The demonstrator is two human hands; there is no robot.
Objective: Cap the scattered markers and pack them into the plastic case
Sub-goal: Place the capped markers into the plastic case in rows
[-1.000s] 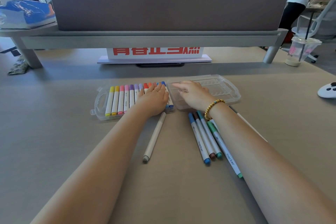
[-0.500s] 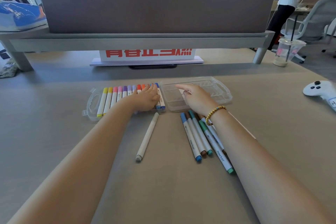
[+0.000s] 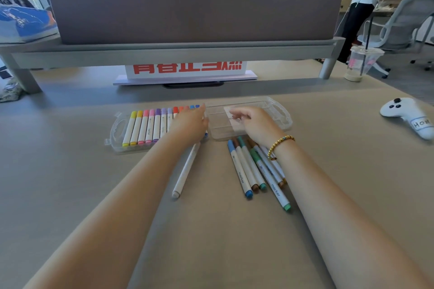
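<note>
Head view: case tray roughly half filled. Your left hand rests flat on packed markers; right hand, loosely curled, empty over lid. Six loose markers remain.

Open-plan office: fabric divider panel along the counter's far edge, mesh swivel chair past the far right corner, iced drink cup there, person standing behind.

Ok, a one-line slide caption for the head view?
Left hand rests on markers in the case tray, right hand over the clear lid; loose markers lie on the desk.
</note>
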